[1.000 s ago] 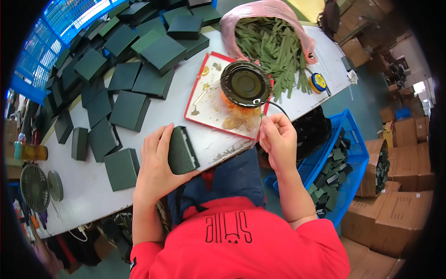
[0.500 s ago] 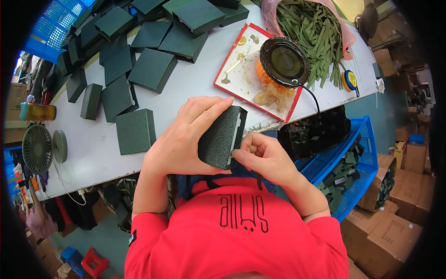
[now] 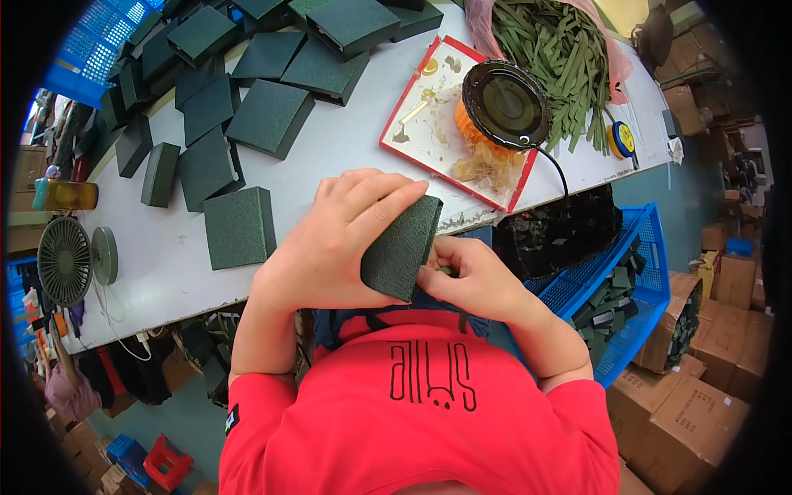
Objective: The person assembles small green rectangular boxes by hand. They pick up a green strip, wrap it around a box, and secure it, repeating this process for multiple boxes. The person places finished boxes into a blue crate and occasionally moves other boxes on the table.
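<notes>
The left hand grips a dark green box near the centre of the frame, fingers across its top and thumb below. The right hand has its fingers bent in against the box's right edge; whether they pinch anything there is hidden.

The box is tilted and held up in front of the person's red shirt, so a loosened left grip could let it drop toward the lap. Pushing too hard from the right could twist it in that grip, and with the fingers covering the edge, a crooked fit there could pass unseen. A sleeve or elbow catching the black cable could tug the dark round pot and spill its liquid.

The pot stands on a red-rimmed white tray with amber residue. The white surface also carries many green boxes at upper left, a pink bag of green strips at upper right, and a small fan at left. A blue crate of dark green pieces sits at right, cardboard cartons at lower right, and a red stool at lower left.
</notes>
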### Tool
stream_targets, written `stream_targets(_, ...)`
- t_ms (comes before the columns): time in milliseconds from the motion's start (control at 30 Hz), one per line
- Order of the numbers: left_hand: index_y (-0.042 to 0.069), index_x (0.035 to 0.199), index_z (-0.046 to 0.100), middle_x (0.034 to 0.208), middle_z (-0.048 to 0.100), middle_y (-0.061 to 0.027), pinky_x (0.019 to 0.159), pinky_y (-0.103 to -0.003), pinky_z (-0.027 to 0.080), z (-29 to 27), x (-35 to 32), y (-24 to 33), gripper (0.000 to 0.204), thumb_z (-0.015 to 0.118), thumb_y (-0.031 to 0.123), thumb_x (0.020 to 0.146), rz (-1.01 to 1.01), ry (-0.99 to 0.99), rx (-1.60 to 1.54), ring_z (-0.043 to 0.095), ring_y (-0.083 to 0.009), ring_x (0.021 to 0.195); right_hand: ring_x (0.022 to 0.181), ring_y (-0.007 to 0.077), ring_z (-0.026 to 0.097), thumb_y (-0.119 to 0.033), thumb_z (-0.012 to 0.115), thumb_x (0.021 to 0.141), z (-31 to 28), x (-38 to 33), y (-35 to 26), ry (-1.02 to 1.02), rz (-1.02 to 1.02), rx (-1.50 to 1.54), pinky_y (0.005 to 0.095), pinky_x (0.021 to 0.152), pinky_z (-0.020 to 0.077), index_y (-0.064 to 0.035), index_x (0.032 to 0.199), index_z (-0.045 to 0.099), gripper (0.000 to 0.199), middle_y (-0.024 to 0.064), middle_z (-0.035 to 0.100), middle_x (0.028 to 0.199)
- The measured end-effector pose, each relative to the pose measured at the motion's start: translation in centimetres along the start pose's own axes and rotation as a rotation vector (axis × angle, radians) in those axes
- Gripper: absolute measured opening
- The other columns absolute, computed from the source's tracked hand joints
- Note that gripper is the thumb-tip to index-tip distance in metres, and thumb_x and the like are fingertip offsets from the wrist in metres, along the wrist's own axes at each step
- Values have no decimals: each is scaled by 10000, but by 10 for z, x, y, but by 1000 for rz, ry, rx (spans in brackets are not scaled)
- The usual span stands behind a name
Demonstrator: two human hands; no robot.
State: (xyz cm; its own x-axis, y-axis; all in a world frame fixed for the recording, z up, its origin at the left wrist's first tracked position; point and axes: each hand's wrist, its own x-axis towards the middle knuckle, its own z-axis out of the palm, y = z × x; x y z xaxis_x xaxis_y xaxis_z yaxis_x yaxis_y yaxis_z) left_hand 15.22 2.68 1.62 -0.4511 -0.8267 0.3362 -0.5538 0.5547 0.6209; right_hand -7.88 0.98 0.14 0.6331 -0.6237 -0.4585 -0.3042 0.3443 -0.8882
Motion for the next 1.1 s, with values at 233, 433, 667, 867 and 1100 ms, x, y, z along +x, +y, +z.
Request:
stream_targets(233, 14, 1396, 523, 1343, 555, -148, 1049, -455, 418, 2, 0, 4, 972, 921, 225, 534, -45, 13, 80, 527, -363, 1223, 707, 121, 626, -160, 713, 912, -10, 1, -7, -62, 103, 67, 279, 647, 513, 18, 910, 612, 204, 42, 665, 788)
stream_targets(433, 45, 1427, 492, 1370, 525, -129, 1057, -470, 386, 1, -5, -4, 999, 912, 253, 545, -107, 142, 49, 502, -356, 1254, 783, 138, 655, -99, 720, 918, -7, -10, 5, 510, -594, -166, 281, 708, 524, 8, 934, 663, 122, 69, 695, 855)
stream_targets(667, 4, 1428, 485, 1380, 515, -191, 1065, -475, 417, 6, 3, 1, 1085, 966, 284, 497, -29, 182, 61, 500, -399, 1267, 632, 104, 610, -278, 566, 1049, 6, -19, 24, -64, 75, 346, 235, 555, 468, 20, 1141, 660, 326, 80, 706, 893)
stream_targets(867, -16, 1399, 500, 1360, 532, -188, 1060, -492, 408, 2, -2, 6, 1021, 937, 279, 524, -82, 153, 57, 511, -405, 1242, 694, 74, 627, -243, 595, 1045, -7, -9, 48, 302, -249, 1067, 206, 592, 496, -20, 1332, 579, 364, 109, 713, 1161)
stream_targets(1100, -2, 1421, 484, 1373, 520, -188, 1050, -480, 434, -3, -28, -3, 1067, 949, 286, 504, -214, 155, 104, 498, -399, 1258, 763, 63, 698, -189, 590, 1042, -36, -16, 45, 504, -364, 1163, 200, 674, 599, -32, 1246, 614, 259, 84, 737, 1051)
